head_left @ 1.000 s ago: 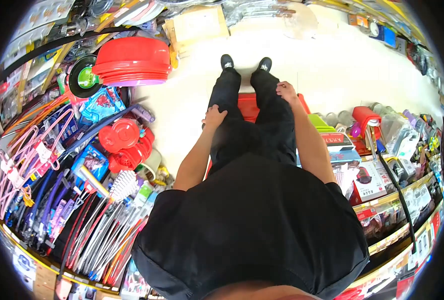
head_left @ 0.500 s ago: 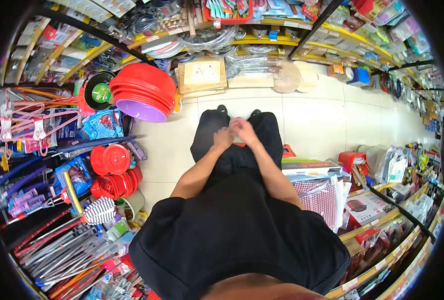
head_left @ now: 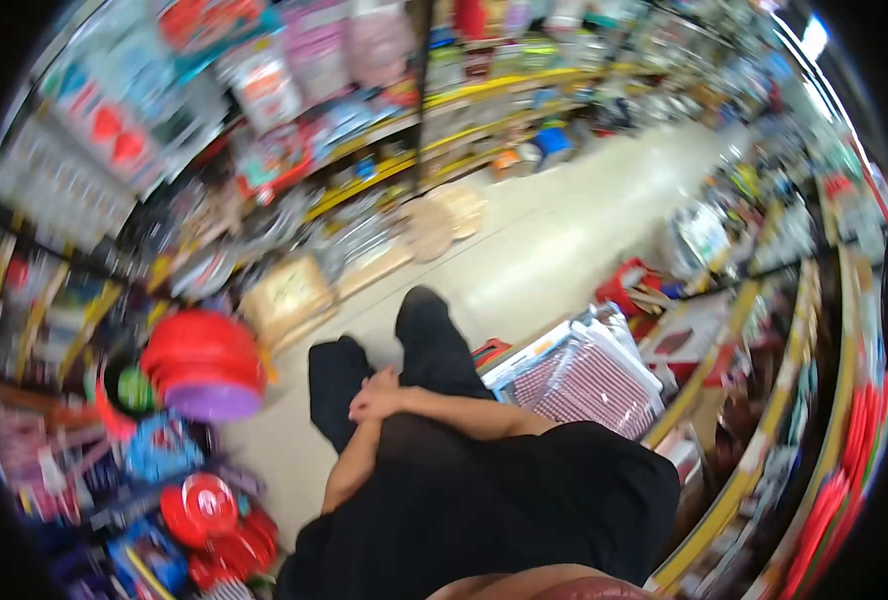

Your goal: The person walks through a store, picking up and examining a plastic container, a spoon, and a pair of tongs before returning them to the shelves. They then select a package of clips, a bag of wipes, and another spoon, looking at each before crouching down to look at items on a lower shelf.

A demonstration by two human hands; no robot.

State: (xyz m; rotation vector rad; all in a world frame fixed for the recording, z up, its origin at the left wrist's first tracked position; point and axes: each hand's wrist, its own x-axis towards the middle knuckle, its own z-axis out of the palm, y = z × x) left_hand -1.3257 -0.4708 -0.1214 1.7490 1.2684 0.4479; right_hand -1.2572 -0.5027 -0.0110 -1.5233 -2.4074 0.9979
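In the blurred head view my right hand point(head_left: 375, 401) lies over my left hand point(head_left: 367, 421), in front of my black trousers point(head_left: 434, 345). The two hands touch each other. Most of the left hand is hidden beneath the right one, and its fingers cannot be made out. The right hand's fingers look pressed together around the left hand. No object shows in either hand.
Red basins point(head_left: 202, 352) and a purple one point(head_left: 212, 400) stand at the left. Wooden boards point(head_left: 289, 292) lean by the shelf ahead. Checked packages point(head_left: 594, 375) lie to the right, near a red bin point(head_left: 629, 285). Pale floor point(head_left: 524, 270) runs between shelves.
The view has turned to the right and blurred. My hands, close together before, now overlap with the right over the left. More of the right-hand shelves shows.
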